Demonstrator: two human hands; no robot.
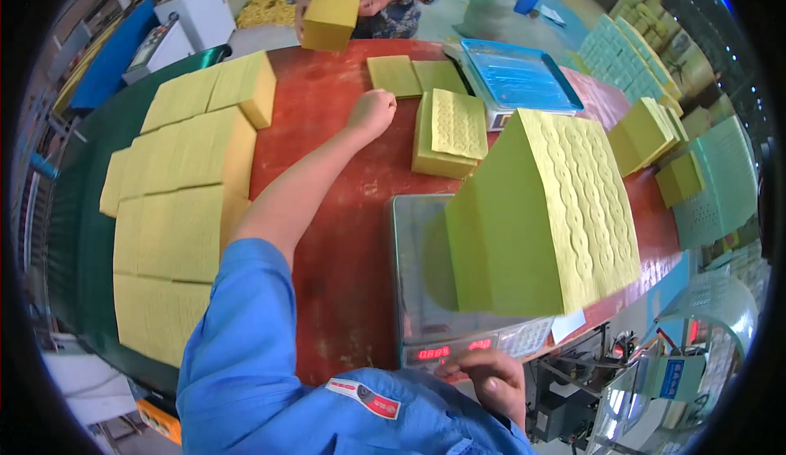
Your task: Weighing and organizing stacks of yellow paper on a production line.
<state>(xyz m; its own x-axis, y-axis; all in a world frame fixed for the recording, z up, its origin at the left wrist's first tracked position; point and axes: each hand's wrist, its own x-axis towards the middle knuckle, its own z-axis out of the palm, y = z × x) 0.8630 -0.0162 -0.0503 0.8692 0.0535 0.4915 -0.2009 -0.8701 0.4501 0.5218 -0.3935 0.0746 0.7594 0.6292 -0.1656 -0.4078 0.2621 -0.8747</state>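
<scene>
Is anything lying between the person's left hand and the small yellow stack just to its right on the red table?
Nothing visible. The left hand, closed in a fist, rests on bare red table; only open tabletop separates it from the small yellow stack. The flat yellow pads lie beyond, not between.

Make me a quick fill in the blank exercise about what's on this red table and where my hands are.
1. The tall yellow-green stack stands on a ____.
2. The right hand touches the scale's ____ edge.
3. The left hand reaches over the ____ table.
4. The tray is ____.

Answers: scale; front; red; blue
</scene>
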